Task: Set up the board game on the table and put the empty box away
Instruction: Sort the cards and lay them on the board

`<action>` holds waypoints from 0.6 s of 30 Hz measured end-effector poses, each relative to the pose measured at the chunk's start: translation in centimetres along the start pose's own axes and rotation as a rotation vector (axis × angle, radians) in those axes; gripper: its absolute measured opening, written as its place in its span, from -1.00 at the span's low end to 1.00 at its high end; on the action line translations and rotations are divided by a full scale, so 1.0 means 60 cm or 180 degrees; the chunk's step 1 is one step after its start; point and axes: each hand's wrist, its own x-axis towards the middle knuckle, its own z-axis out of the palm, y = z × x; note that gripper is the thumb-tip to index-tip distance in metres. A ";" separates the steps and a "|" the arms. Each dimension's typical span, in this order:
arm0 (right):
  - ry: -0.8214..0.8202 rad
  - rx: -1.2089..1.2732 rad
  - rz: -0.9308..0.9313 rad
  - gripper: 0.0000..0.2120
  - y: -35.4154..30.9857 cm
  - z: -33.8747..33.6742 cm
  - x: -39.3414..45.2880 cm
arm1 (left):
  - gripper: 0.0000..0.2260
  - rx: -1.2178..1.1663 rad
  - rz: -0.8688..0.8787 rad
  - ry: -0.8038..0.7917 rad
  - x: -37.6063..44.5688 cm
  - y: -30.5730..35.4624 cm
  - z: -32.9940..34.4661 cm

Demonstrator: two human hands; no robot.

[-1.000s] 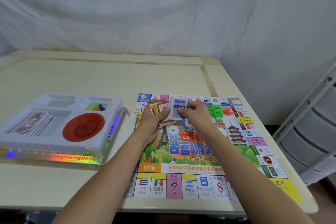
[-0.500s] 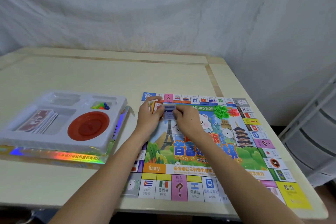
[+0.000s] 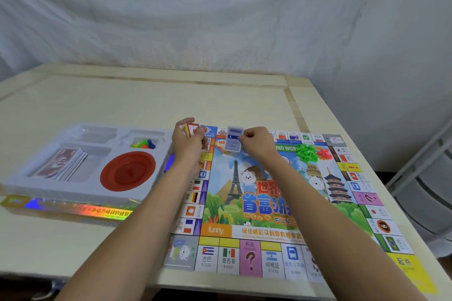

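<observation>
Right-hand grip [image 3: 254,140] pinches one thin, light, bendy card [image 3: 234,139] by its edge; left hand [image 3: 189,140] clamps the deck [image 3: 192,129].

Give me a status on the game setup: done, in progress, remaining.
Done: the board lies unfolded on the table, with green houses and red pieces on it.
In hand: the left hand holds a card stack; the right hand holds one card.
Left: money, red dish and pawns remain in the box tray.
</observation>
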 end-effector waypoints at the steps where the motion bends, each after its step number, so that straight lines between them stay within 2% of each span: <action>1: -0.0097 -0.0066 0.0051 -0.68 -0.009 0.007 0.015 | -0.72 -0.0042 -0.0047 0.0034 0.007 0.001 0.004; 5: -0.0410 -0.0650 0.0119 -0.74 -0.028 0.035 0.042 | -0.73 -0.0109 -0.0193 0.0085 0.006 -0.003 0.021; 9: -0.0473 -0.1226 0.0152 -0.79 -0.030 0.054 0.047 | -0.72 -0.0185 -0.0252 0.0023 0.007 -0.006 0.025; 11: -0.0443 -0.1396 0.0044 -0.94 -0.025 0.062 0.043 | -0.71 -0.0258 -0.0291 -0.0022 0.011 -0.006 0.024; 13: -0.0329 -0.1434 -0.0038 -0.71 -0.020 0.069 0.036 | -0.69 -0.0410 -0.0443 -0.0125 0.013 0.000 0.024; 15: -0.0255 -0.1343 -0.0188 -0.70 -0.018 0.073 0.032 | -0.73 -0.0695 -0.0757 -0.0305 0.011 0.011 0.023; 18: -0.0079 -0.1010 -0.0310 -0.76 -0.014 0.063 0.032 | -0.94 -0.1320 -0.1332 -0.0579 0.004 0.026 0.017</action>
